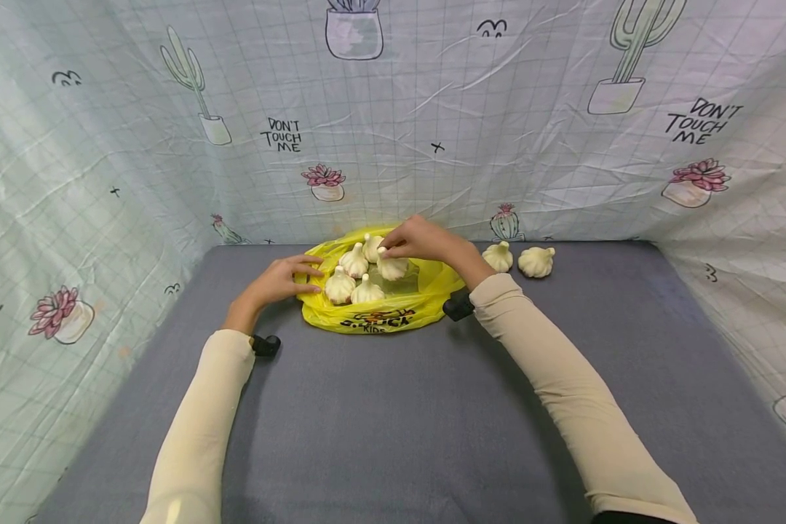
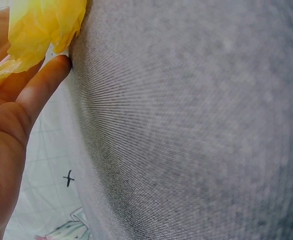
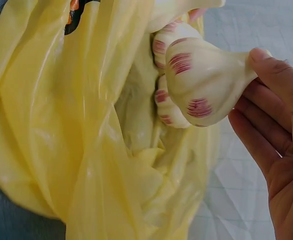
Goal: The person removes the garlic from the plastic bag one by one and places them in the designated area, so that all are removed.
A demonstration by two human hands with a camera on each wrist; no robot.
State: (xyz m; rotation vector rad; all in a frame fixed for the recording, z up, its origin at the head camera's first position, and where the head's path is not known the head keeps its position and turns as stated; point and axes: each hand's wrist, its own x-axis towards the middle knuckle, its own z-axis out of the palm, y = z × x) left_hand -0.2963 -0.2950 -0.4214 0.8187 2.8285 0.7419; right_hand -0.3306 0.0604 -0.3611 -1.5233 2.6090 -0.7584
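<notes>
While R hand (image 1: 427,240) pinches garlic bulb (image 1: 394,268) by narrow stem (prob. easiest grip) at yellow bag's (image 1: 426,308) mouth, frame ctr, L hand (image 1: 279,280) touches bag edge, fingers spread, prob. steadying it.

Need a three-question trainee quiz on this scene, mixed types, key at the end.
1. True or false: the right hand holds a garlic bulb by its stem.
2. Multiple choice: in the head view, where do the two garlic bulbs outside the yellow plastic bag lie? A) left of it; B) right of it; C) in front of it.
3. Short answer: what does the left hand touch?

Key: 1. True. 2. B. 3. The bag's left edge, as the head view shows.
</notes>
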